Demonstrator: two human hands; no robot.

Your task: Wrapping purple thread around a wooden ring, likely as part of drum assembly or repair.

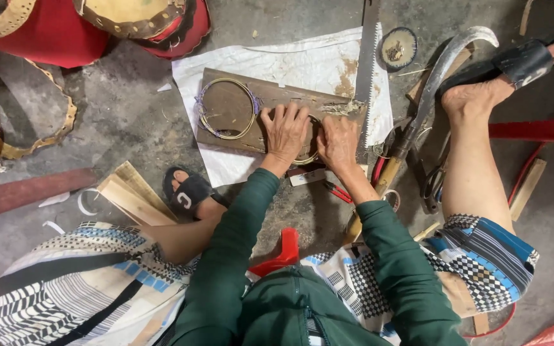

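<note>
My left hand (285, 131) and my right hand (337, 142) press side by side on a thin cane ring (307, 159) that lies on the right part of a brown wooden board (226, 106). Most of that ring is hidden under my fingers. A second, finished ring (227, 109) of pale cane with purple binding lies on the board's left part, free of both hands. The board rests on a white sack cloth (302, 64) spread over the concrete floor.
A hand saw (367, 57) lies along the board's right end, a curved sickle (432, 83) beside my right foot (482, 96). Scissors (432, 182), red-handled pliers (338, 191), wood slats (133, 195), a small round lid (398, 48) and red-and-yellow drum-like pieces (59, 29) surround me.
</note>
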